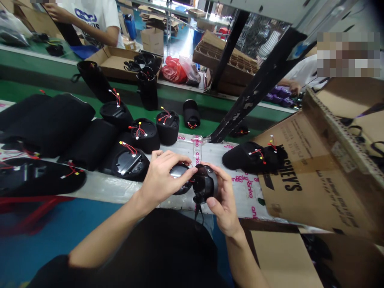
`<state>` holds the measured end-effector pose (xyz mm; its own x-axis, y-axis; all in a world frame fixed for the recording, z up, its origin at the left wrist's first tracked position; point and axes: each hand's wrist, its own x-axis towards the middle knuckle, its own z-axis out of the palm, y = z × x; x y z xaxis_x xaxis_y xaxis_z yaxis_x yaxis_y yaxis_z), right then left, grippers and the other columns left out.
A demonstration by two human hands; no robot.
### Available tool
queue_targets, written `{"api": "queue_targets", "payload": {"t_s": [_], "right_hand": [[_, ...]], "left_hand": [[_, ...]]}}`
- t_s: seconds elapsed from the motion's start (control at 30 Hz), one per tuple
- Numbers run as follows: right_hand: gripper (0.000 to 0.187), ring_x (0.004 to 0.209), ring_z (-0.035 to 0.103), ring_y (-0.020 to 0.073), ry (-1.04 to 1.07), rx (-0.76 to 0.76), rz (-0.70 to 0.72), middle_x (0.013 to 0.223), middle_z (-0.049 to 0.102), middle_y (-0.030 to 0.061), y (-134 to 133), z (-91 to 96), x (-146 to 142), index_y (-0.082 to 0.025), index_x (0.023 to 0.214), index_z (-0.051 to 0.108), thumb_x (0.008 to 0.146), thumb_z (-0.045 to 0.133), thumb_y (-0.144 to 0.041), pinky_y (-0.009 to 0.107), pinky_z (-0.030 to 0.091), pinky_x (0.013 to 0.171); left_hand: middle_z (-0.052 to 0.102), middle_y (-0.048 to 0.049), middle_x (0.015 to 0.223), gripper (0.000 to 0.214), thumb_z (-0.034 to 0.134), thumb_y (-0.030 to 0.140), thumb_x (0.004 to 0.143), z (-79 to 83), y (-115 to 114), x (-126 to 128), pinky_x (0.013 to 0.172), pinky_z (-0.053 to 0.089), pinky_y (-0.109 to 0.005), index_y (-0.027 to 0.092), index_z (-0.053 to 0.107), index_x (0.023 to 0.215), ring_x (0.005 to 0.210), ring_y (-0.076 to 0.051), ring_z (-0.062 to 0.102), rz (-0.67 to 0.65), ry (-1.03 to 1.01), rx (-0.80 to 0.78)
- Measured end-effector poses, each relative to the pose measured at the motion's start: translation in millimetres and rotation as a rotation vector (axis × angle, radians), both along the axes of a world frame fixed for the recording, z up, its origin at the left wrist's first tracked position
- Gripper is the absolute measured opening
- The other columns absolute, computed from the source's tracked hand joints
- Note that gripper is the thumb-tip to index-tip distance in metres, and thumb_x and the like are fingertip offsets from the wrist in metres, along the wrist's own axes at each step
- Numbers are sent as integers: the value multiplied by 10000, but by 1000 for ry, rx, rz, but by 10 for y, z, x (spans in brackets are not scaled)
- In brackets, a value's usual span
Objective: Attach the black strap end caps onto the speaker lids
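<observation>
My left hand (162, 178) grips a glossy black round cap (179, 176), its fingers across the top. My right hand (223, 200) holds a black cylindrical housing (204, 184), and the two parts meet between my hands. Thin red wires (189, 164) show at the join, and a dark strap (197, 210) hangs below. Along the belt to the left lie several black cylinders with red and white wire leads, the closest being a black disc-topped unit (129, 163). Another black unit with leads (255, 157) lies to the right.
A plastic sheet with pink "anko" print (210, 150) covers the bench. A large cardboard box (312, 176) leans in at the right, and a dark metal strut (249, 84) rises behind. A co-worker in a white shirt (93, 20) stands across a green conveyor (90, 92), near a cardboard tray (108, 64).
</observation>
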<state>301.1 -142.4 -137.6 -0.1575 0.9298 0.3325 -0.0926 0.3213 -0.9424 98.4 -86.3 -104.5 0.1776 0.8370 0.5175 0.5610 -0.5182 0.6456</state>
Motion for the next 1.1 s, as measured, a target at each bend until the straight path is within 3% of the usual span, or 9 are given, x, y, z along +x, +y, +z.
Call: {"api": "queue_targets", "payload": {"t_s": [0.13, 0.27, 0.43, 0.63, 0.93, 1.1], "right_hand": [[623, 1506, 593, 316, 17, 0, 3, 1653, 566, 69, -4, -20, -12, -372, 1599, 512, 1027, 728, -491, 505, 567, 1216], [619, 1495, 605, 326, 16, -11, 32, 1645, 574, 75, -6, -53, -4, -371, 1593, 501, 1029, 710, -521, 539, 561, 1219], [618, 1473, 628, 345, 17, -35, 29, 1642, 576, 87, 5, -44, -6, -370, 1597, 482, 1034, 703, -497, 570, 565, 1207], [617, 1444, 651, 337, 50, -58, 20, 1633, 577, 84, 2, -26, -51, -375, 1607, 474, 1042, 703, -470, 561, 578, 1193], [621, 1496, 605, 344, 3, 0, 7, 1642, 573, 85, -24, 20, -63, -372, 1600, 482, 1033, 715, -470, 583, 543, 1233], [662, 1495, 602, 356, -82, 57, -41, 1604, 607, 104, 9, 23, -36, -366, 1603, 476, 1016, 722, -549, 596, 570, 1198]], "left_hand": [[802, 40, 835, 231, 913, 369, 872, -12, -2, 23, 915, 456, -408, 240, 724, 839, 834, -206, 739, 29, -172, -182], [737, 50, 768, 325, 948, 349, 803, -54, -3, -2, 876, 481, -386, 232, 646, 772, 787, -192, 692, 26, -170, -239], [764, 36, 828, 140, 749, 163, 934, -61, -67, -57, 875, 506, -364, 223, 652, 854, 797, -171, 723, -20, -89, -39], [863, 9, 994, 108, 699, 180, 1054, -101, -193, -223, 923, 502, -383, 250, 716, 1135, 850, -176, 805, -179, 32, 172], [822, -51, 1086, 131, 672, 138, 1061, -85, -159, -181, 926, 487, -385, 221, 723, 1148, 973, -196, 774, -216, 203, 227], [825, -5, 988, 115, 786, 215, 1010, -76, -127, -164, 918, 523, -358, 224, 717, 1102, 906, -180, 776, -231, 2, 139]]}}
